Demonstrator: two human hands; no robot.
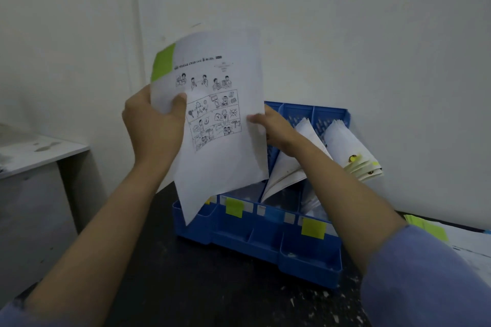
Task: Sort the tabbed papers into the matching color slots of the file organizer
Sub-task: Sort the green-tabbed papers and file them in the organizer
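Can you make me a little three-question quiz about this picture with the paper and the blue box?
1. True or false: both hands hold the sheet.
2. What colour is the tab on that sheet?
3. The file organizer is: A red, B blue, C black?

Key: 1 true: the left hand and right hand pinch its edges. 2 green. 3 B.

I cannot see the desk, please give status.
Left hand and right hand hold green-tabbed paper above blue organizer. Not yet in a slot. Nothing blocks green-labelled slot.
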